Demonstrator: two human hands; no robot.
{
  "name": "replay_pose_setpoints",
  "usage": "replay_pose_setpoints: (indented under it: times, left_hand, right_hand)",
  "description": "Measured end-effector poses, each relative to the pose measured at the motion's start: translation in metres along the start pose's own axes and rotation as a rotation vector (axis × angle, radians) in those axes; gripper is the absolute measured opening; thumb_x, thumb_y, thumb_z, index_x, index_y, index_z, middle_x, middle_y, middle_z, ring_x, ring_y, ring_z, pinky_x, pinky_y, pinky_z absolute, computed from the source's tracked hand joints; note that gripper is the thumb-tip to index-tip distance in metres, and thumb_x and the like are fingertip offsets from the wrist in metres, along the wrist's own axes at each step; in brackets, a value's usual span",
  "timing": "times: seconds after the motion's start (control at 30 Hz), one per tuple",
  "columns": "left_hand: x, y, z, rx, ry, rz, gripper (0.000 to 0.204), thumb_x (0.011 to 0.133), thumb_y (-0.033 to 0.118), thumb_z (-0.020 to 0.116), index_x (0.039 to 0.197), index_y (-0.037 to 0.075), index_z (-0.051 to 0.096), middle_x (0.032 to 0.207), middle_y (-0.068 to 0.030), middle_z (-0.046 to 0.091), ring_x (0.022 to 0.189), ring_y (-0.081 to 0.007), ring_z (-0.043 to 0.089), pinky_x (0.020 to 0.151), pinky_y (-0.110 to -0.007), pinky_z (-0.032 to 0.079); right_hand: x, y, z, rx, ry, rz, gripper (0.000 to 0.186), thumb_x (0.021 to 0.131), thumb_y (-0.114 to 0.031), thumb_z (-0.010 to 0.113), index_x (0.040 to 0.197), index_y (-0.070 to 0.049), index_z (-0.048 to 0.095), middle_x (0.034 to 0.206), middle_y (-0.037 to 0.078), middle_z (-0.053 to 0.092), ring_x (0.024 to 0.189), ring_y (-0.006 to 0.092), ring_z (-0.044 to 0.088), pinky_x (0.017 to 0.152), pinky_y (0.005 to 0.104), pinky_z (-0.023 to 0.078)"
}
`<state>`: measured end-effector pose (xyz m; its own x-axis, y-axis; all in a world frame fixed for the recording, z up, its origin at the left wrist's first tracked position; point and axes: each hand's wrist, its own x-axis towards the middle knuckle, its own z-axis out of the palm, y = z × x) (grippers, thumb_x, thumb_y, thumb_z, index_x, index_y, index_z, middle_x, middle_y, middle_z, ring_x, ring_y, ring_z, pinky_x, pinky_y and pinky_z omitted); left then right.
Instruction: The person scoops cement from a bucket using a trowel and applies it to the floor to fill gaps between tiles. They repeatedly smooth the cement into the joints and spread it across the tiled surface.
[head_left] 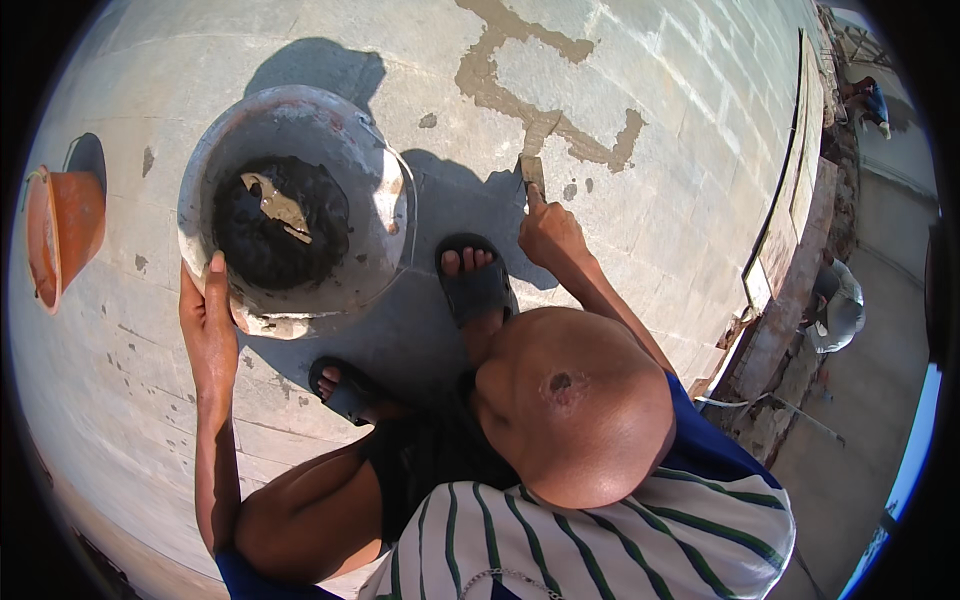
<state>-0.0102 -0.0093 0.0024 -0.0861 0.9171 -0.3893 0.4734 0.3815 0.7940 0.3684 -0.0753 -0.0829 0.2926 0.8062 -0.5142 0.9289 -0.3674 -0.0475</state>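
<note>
Remotely I view the left hand (208, 315) pinching the mortar bucket (290, 122) rim, presumably for steadiness; the right hand (551, 234) grips a scraper (531, 172), forefinger extended, likely for control.

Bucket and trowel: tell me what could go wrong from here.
The bucket could tip and spill its dark mix if the left hand pulls hard on the rim. The black sandal on the right foot, close by, might knock it. If it slips, the trowel in the right hand could smear the grey paste at its blade.
</note>
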Motion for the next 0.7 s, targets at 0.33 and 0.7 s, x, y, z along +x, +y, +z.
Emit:
replay_pose_setpoints:
  times: [0.33, 0.7]
  left_hand:
    - [0.003, -0.004, 0.001, -0.032, -0.026, -0.010, 0.059, 0.096, 0.042, 0.048, 0.142, 0.007, 0.036, 0.131, -0.0148, 0.051, 0.122, -0.0238, 0.047, 0.104, -0.036, 0.034]
    - [0.005, -0.009, -0.001, -0.046, -0.071, -0.013, 0.067, 0.094, 0.047, 0.049, 0.143, 0.004, 0.032, 0.131, -0.0191, 0.051, 0.123, -0.0264, 0.048, 0.104, -0.038, 0.034]
  right_hand:
    - [0.007, 0.064, -0.043, 0.345, 0.183, -0.064, 0.045, 0.088, -0.017, 0.050, 0.129, 0.000, 0.048, 0.069, 0.021, 0.062, 0.051, 0.0260, 0.063, 0.055, 0.0379, 0.051]
    - [0.069, 0.049, -0.085, 0.155, -0.048, 0.009, 0.036, 0.080, -0.011, 0.046, 0.111, 0.004, 0.055, 0.071, 0.024, 0.061, 0.061, 0.0311, 0.064, 0.057, 0.0421, 0.048]
